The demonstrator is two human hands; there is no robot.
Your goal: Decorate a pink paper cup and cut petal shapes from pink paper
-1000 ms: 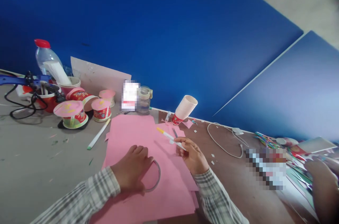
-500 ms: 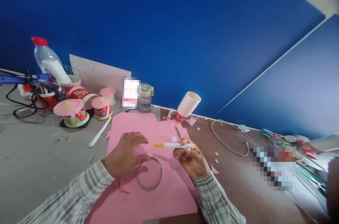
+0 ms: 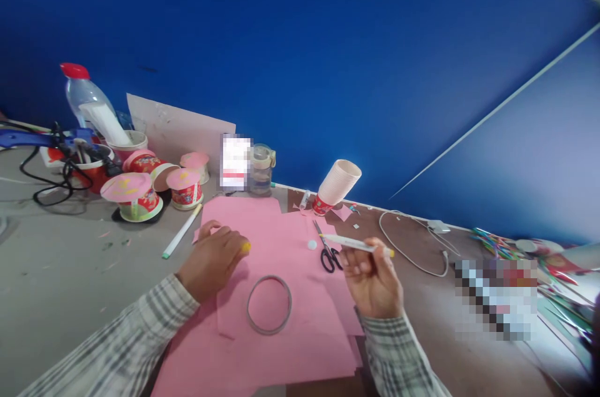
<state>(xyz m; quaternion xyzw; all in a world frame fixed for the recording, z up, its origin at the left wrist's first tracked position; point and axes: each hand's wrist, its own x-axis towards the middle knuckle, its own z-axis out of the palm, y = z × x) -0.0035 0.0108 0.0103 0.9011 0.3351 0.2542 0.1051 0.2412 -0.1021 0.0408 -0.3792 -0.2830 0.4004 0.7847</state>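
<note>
One right-hand grip (image 3: pixel 372 284): pinching the uncapped marker (image 3: pixel 349 242)
Left-hand grip (image 3: pixel 210 264): closed, apparently on its yellow cap (image 3: pixel 246 248)
Ring (image 3: pixel 269 331): flat on pink paper (image 3: pixel 300 350), towards table's (image 3: pixel 422 341) near edge
Outline: none visible

My left forearm (image 3: pixel 117 336), plaid-sleeved, extends from near left; my left hand (image 3: pixel 210 262) shows its back, fingers bent and bunched. My right forearm (image 3: pixel 398 353) rises from near right; my right hand (image 3: pixel 372 284) shows its palm, thumb and curled fingers meeting in a pinch.
</note>
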